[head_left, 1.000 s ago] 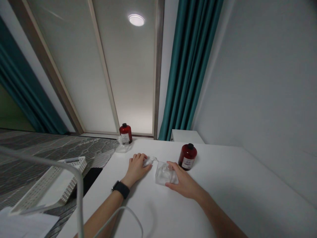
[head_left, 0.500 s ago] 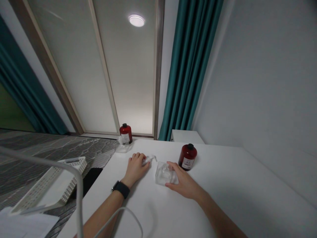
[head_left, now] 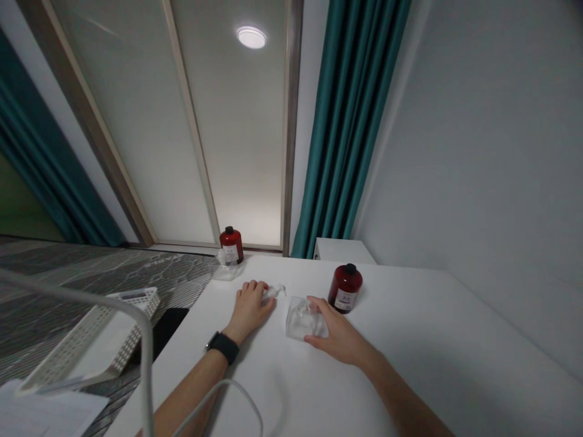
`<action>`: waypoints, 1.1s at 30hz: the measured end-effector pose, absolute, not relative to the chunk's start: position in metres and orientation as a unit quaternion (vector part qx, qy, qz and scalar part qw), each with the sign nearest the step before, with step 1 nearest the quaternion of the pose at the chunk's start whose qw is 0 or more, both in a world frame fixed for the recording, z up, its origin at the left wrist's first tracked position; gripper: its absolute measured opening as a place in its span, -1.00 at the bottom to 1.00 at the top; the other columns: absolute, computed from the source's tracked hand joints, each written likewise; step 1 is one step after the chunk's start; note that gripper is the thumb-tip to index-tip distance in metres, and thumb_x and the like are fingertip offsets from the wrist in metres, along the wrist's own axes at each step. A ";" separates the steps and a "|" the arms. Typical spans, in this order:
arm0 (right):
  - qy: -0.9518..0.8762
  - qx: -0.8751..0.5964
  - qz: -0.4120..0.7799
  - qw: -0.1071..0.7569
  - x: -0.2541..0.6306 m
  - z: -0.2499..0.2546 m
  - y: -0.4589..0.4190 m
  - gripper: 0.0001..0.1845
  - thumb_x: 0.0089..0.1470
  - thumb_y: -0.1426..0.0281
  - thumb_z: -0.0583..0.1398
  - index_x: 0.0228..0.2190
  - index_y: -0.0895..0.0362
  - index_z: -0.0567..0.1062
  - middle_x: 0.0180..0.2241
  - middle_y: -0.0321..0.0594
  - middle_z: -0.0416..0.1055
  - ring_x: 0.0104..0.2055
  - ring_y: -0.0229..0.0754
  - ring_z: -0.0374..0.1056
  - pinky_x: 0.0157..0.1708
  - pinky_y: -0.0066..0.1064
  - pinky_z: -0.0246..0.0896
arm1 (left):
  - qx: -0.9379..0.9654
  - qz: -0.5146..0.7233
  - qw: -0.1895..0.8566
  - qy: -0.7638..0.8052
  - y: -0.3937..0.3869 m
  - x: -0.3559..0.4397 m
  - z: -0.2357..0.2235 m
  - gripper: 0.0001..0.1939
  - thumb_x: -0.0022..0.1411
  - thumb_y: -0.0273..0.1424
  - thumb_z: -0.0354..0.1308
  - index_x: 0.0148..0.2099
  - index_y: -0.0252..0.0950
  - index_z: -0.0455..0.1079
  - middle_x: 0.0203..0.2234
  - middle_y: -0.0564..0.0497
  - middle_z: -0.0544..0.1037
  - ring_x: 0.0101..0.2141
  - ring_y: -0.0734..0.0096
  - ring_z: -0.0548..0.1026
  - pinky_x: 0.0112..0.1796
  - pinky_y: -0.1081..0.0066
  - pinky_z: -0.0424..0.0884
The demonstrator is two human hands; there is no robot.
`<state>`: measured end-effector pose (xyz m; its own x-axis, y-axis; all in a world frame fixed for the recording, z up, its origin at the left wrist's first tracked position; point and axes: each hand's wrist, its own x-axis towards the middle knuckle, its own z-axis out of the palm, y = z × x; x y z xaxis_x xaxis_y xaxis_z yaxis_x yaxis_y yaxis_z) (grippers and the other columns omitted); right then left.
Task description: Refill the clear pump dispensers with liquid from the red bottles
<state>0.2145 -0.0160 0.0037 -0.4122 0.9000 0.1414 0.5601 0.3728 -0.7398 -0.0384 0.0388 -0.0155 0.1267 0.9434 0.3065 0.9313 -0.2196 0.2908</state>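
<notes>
Head view: left hand (head_left: pixel 248 311) closed on a small clear pump top (head_left: pixel 276 292), right hand (head_left: pixel 337 332) cupping a clear square bottle (head_left: pixel 302 318).
The left fingers curl forward over the pump top, which pokes out at 2 o'clock from that hand, though its exact shape is hard to read at this size. The right fingers spread around the bottle's far side, with the bottle lying flat on the white tabletop (head_left: pixel 423 358) at 9 o'clock from that hand. A red bottle (head_left: pixel 345 288) stands at 12 o'clock from the right hand, just beyond its fingers. At the tabletop's far edge, a second red bottle (head_left: pixel 231 244) stands behind a clear container (head_left: pixel 224 267).
</notes>
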 end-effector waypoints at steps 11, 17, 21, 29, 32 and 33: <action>-0.784 -0.433 0.296 0.332 0.220 -0.009 -0.012 -0.14 -0.07 0.43 0.36 0.23 0.01 0.20 0.20 -0.08 0.23 0.23 0.02 0.21 0.22 -0.06 0.14 | 0.765 0.345 0.055 0.541 0.032 -0.037 -0.001 -0.76 0.30 -0.30 0.12 -0.02 -0.26 0.35 -0.14 -0.12 0.49 -0.09 0.07 0.41 -0.08 0.11 0.33; -0.757 -0.431 0.182 0.457 0.216 0.005 -0.016 -0.38 0.01 0.42 0.28 0.12 0.05 0.32 0.06 -0.07 0.29 -0.02 -0.04 0.33 -0.09 -0.19 0.35 | 0.817 0.404 0.119 0.393 0.012 -0.024 0.019 -0.75 0.32 -0.32 0.07 0.02 -0.25 0.32 -0.11 -0.12 0.45 -0.05 0.12 0.37 -0.01 0.13 0.33; -0.681 -0.431 0.040 0.590 0.219 0.013 -0.014 -0.73 0.18 0.45 0.11 -0.07 0.11 0.42 -0.20 -0.15 0.33 -0.32 -0.18 0.26 -0.30 -0.30 0.31 | 0.852 0.368 0.136 0.348 0.006 -0.018 0.019 -0.73 0.23 -0.38 0.14 -0.01 -0.25 0.31 -0.08 -0.12 0.41 -0.02 0.10 0.34 0.02 0.12 0.32; -0.543 -0.544 -0.008 0.639 0.241 0.003 0.013 -0.54 0.12 0.27 0.18 0.04 0.13 0.33 0.00 0.00 0.25 -0.05 -0.01 0.26 -0.10 -0.10 0.28 | 0.864 0.344 0.155 0.334 0.004 -0.014 0.016 -0.70 0.15 -0.44 0.20 -0.05 -0.22 0.29 -0.06 -0.09 0.37 0.02 0.13 0.34 0.08 0.14 0.31; -0.512 -0.562 0.076 0.645 0.239 -0.006 0.024 -0.36 0.03 0.20 0.25 0.12 0.11 0.25 0.09 0.02 0.21 0.10 0.03 0.23 0.04 -0.07 0.25 | 0.860 0.346 0.154 0.342 0.004 -0.012 0.016 -0.77 0.18 -0.43 0.20 -0.10 -0.21 0.30 -0.08 -0.08 0.38 0.00 0.15 0.35 0.06 0.16 0.33; -0.501 -0.562 0.106 0.649 0.238 -0.009 0.027 -0.30 0.01 0.19 0.26 0.14 0.10 0.23 0.11 0.02 0.21 0.12 0.03 0.23 0.07 -0.08 0.24 | 0.858 0.348 0.152 0.346 0.004 -0.011 0.015 -0.79 0.19 -0.42 0.20 -0.11 -0.21 0.31 -0.09 -0.08 0.38 -0.01 0.15 0.36 0.05 0.16 0.34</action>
<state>0.2379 0.0271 -0.0087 0.4755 0.7008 0.5318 0.4262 0.3453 -0.8361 -0.0113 0.0043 0.0150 0.5175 0.6997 0.4926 0.4884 -0.7142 0.5013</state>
